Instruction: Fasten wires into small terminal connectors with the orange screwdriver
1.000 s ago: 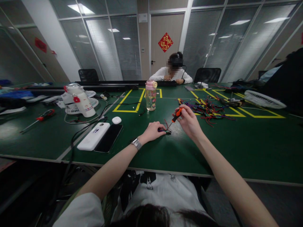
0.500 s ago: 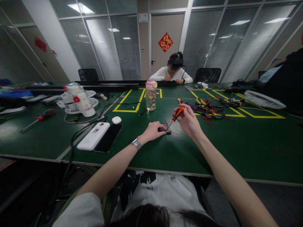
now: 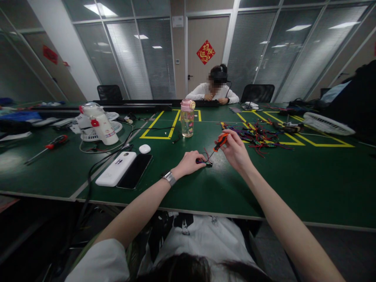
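Note:
On the green table, my left hand pinches a small circuit board with thin red and dark wires rising from it. The fingers cover part of the board. An orange and black screwdriver is held in my right hand, its handle between thumb and fingers. Its thin shaft slants down to the left, and the tip is at the board; whether it sits in a screw is too small to tell. A silver-banded watch is on my left wrist.
Left of my hands lie a black phone, a white power bank and a white earbud case. A pink-lidded bottle stands ahead. Wired boards are heaped at right. Another person sits opposite.
The screwdriver's handle has turned slightly and shifted a little in my right hand's fingers. My left hand and the board stay in place.

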The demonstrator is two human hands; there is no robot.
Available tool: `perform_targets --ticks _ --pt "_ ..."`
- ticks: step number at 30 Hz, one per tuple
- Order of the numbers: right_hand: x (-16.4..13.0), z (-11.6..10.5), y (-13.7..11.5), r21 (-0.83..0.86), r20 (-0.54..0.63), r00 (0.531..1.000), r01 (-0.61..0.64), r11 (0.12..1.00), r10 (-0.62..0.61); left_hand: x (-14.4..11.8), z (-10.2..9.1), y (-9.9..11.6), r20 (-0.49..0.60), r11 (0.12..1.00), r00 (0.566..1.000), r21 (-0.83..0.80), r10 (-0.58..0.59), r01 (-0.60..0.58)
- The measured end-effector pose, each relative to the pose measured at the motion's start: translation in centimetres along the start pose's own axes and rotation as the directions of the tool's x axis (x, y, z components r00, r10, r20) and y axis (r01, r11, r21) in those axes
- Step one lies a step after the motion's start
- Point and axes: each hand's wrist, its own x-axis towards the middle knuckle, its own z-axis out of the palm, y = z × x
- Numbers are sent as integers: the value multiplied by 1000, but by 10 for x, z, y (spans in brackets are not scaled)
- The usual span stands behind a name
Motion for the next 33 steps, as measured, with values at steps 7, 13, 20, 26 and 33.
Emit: perform_targets --ticks 7,13,20,26,33 --pt "-1 5 -1 49 3 1000 -16 999 15 -1 -2 1 4 1000 1000 -7 -5 5" --pt "0 1 0 49 -32 999 -11 999 12 -1 -1 1 0 1000 1000 3 2 -2" --pt "1 0 1 42 16 1000 -2 999 1 0 1 0 -13 1000 1000 -7 -3 3" --pt "0 1 0 68 6 1000 -18 998 17 -1 -1 1 -8 1000 1000 -4 0 0" --pt "-1 3 -3 100 60 996 -78 992 72 -1 -1 2 -5 1000 1000 16 2 -2"
